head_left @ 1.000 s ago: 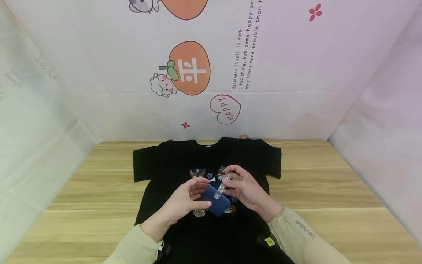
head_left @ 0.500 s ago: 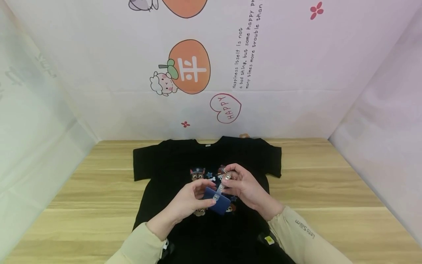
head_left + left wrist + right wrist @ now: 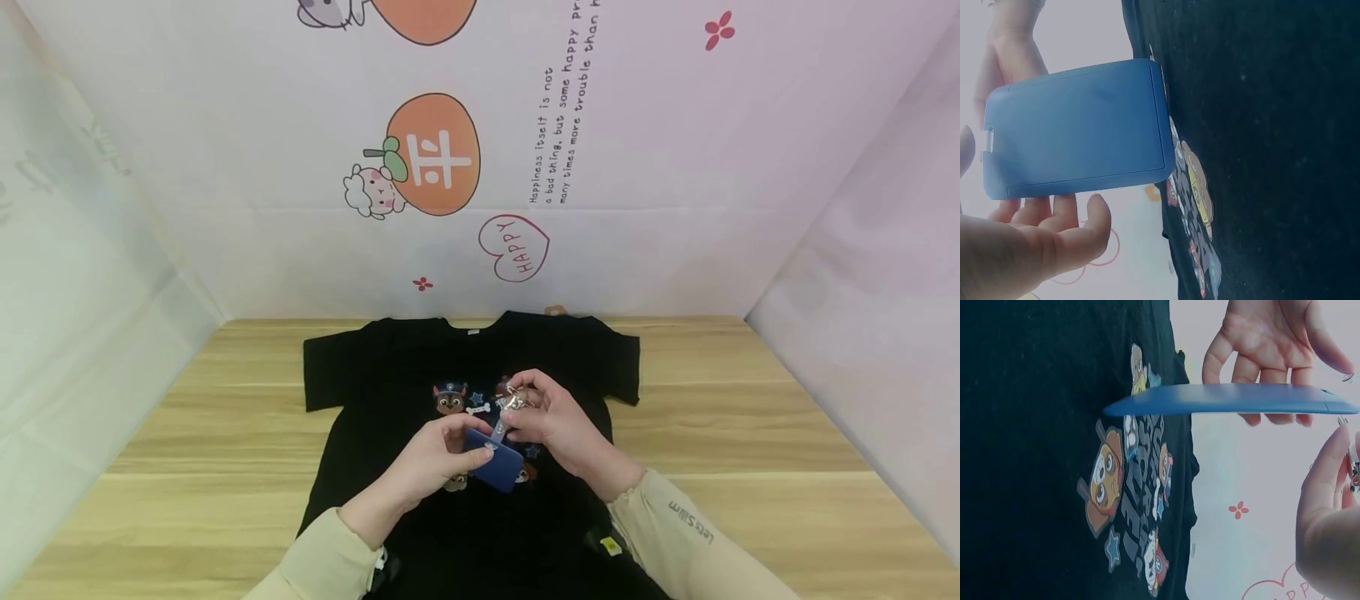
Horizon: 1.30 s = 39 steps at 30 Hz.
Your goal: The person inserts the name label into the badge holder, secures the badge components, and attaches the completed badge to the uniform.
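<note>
A blue badge holder (image 3: 498, 468) hangs tilted between both hands, over a black T-shirt (image 3: 405, 358) with printed cartoon dogs. My left hand (image 3: 433, 457) grips it near the top edge, thumb by the snap and fingers behind. A clear snap strap (image 3: 500, 429) runs from its top edge up to a silver metal clip (image 3: 513, 403), pinched by the fingers of my right hand (image 3: 553, 421). The left wrist view shows the holder's smooth blue face (image 3: 1079, 128); from the right wrist it appears nearly edge-on, with part of the clip (image 3: 1354, 469) visible.
The T-shirt lies spread on a wood-grain table (image 3: 712, 433), its collar toward the back. Behind the table hangs a white printed cloth (image 3: 637, 150), with white side curtains (image 3: 90, 250) at left and right.
My left thumb has moved up from the holder's face to the snap, covering part of it. The metal clip has turned slightly in my right fingers. The T-shirt stays put.
</note>
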{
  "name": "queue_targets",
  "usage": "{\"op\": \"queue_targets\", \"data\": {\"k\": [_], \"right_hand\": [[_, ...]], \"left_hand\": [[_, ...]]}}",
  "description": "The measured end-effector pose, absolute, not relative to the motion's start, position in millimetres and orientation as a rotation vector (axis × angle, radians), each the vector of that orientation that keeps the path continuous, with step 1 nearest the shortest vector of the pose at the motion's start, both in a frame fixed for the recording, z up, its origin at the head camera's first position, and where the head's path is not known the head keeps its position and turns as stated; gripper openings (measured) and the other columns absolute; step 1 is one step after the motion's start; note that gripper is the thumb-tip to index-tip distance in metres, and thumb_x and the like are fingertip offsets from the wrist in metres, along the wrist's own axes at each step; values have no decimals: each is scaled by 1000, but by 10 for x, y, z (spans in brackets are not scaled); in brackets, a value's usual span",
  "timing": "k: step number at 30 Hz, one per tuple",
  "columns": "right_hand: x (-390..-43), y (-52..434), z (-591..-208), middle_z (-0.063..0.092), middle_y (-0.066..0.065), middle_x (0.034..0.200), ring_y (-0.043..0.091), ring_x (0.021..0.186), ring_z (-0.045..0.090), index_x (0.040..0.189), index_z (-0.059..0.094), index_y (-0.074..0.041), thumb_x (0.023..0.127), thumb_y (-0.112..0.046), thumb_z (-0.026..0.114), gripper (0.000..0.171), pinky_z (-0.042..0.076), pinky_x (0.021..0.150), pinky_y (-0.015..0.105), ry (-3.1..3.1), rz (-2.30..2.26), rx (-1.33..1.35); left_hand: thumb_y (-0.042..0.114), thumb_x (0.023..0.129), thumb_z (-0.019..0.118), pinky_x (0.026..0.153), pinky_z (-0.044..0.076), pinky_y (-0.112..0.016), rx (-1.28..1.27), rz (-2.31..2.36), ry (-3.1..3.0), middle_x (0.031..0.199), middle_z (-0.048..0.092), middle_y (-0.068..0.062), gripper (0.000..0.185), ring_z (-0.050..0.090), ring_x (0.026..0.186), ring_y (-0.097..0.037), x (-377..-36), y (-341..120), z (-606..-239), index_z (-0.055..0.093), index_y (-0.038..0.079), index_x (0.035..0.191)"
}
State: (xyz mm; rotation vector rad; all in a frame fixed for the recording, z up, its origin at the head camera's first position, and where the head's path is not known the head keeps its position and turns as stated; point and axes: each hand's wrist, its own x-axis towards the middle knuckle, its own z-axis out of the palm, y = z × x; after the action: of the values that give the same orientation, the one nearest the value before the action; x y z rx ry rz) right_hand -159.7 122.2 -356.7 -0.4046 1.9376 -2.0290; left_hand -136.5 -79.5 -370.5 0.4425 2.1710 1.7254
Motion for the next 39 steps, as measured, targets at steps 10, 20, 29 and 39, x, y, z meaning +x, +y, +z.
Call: {"op": "queue_targets", "data": {"k": [10, 20, 29, 39], "right_hand": [[-1600, 1231, -3560, 61, 4, 96, 10, 77, 64, 123, 44, 4, 89, -8, 64, 41, 58, 74, 34, 2192, -1869, -528], [-1569, 1216, -3537, 59, 10, 87, 12, 71, 60, 119, 50, 3, 95, -10, 56, 28, 57, 69, 28, 2344, -1769, -597], [-1567, 1227, -3531, 61, 16, 89, 10, 68, 59, 116, 56, 3, 96, -9, 54, 23, 56, 66, 25, 2413, -1702, -679], [-1563, 1233, -3561, 62, 16, 87, 8, 64, 56, 113, 59, 2, 95, -8, 56, 22, 54, 63, 25, 2464, -1661, -702]], "left_hand": [[21, 89, 66, 52, 36, -22, 431, 1685, 2191, 63, 46, 3, 30, 42, 58, -12, -1368, -763, -3726, 64, 1, 111], [23, 91, 64, 66, 40, -27, 441, 1679, 2263, 95, 65, -4, 26, 49, 76, -12, -1360, -733, -3706, 67, 2, 106], [20, 92, 61, 74, 41, -29, 493, 1647, 2303, 102, 66, -7, 20, 52, 87, -13, -1394, -710, -3765, 68, 4, 102], [18, 93, 59, 74, 41, -28, 569, 1632, 2298, 96, 67, -8, 19, 52, 86, -12, -1414, -694, -3775, 70, 2, 95]]}}
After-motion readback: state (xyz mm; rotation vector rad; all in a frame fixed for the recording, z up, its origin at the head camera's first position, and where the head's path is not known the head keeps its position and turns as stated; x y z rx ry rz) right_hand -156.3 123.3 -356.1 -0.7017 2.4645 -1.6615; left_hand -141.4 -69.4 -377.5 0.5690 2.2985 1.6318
